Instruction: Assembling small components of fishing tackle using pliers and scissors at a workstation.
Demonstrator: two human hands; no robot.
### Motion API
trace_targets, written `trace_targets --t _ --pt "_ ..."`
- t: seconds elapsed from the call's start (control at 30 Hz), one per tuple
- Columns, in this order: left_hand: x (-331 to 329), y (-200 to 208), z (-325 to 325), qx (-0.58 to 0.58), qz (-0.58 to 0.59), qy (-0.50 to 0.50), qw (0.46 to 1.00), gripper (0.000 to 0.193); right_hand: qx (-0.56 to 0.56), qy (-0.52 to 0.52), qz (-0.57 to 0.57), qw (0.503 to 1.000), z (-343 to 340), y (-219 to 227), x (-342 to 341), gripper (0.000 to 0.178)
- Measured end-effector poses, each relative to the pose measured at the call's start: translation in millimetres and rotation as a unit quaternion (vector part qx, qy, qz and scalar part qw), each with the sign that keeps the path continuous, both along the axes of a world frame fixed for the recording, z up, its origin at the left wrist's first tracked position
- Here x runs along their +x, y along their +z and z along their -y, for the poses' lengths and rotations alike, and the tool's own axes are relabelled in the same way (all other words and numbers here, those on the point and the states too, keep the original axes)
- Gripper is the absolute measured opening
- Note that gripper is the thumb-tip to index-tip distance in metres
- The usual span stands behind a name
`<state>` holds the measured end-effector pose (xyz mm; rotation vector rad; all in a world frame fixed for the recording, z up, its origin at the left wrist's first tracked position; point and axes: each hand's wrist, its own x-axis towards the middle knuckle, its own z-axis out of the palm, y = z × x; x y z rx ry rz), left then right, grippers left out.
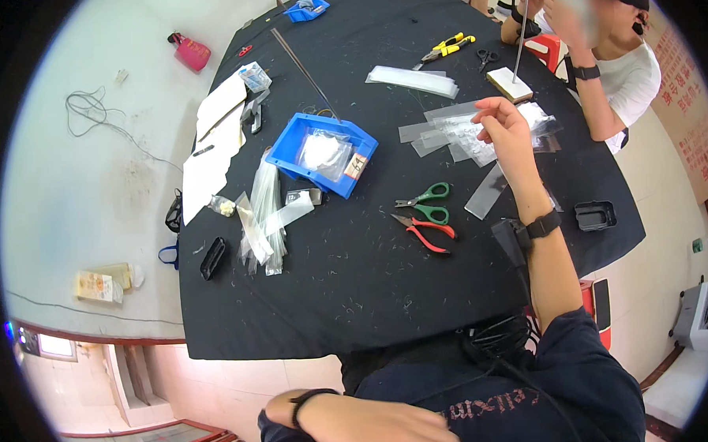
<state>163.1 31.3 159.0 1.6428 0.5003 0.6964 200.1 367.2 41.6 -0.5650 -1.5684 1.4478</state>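
Raised over the right side of the table, my right hand (pixel 506 131) has loosely bent fingers that stand apart, and nothing shows between them. Around and below it spreads a pile of clear plastic bags (pixel 443 130), some with white contents. A single clear strip (pixel 487 191) lies beside my right wrist. My left hand (pixel 379 425) is low in front of my body, away from the table; its fingers are blurred and partly cut off. Green-handled scissors (pixel 428 203) and red-handled pliers (pixel 427 232) rest near the table's middle.
A blue bin (pixel 356 184) holds bagged white pieces. Left of it lie clear plastic strips (pixel 264 185) and white sheets (pixel 221 116). A black tray (pixel 595 216) sits at the right edge. Across the table, a person (pixel 628 82) handles a thin rod standing on a white block (pixel 510 84).
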Motion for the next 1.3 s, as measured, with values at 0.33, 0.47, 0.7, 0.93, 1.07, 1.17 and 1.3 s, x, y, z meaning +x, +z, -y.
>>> trace_targets --t 0.33,0.47,0.7,0.93,1.07,1.17,1.3 --pt "19 5 -14 0.188 0.052 0.032 0.980 0.028 -0.003 0.005 -0.004 1.000 -4 -5 -1 0.022" --pt "24 3 9 0.097 0.112 0.170 0.974 0.023 0.006 -0.002 -0.006 1.000 -4 -5 0 0.021" --pt "49 -8 39 -0.097 0.365 0.186 0.907 0.021 -0.018 0.012 -0.017 1.000 1 -7 -3 0.020" --pt "69 -32 28 -0.060 0.392 -0.065 0.916 0.028 -0.027 0.024 -0.026 0.999 2 -5 -7 0.020" --pt "63 -39 19 0.002 0.304 -0.066 0.950 0.026 -0.028 0.025 -0.024 0.999 5 -4 -7 0.021" --pt "56 -36 15 0.053 0.252 -0.053 0.965 0.025 -0.027 0.035 -0.006 0.999 7 -3 -6 0.022" --pt "51 -31 13 0.104 0.197 -0.031 0.974 0.023 -0.034 0.035 -0.025 0.998 6 -1 -5 0.022"
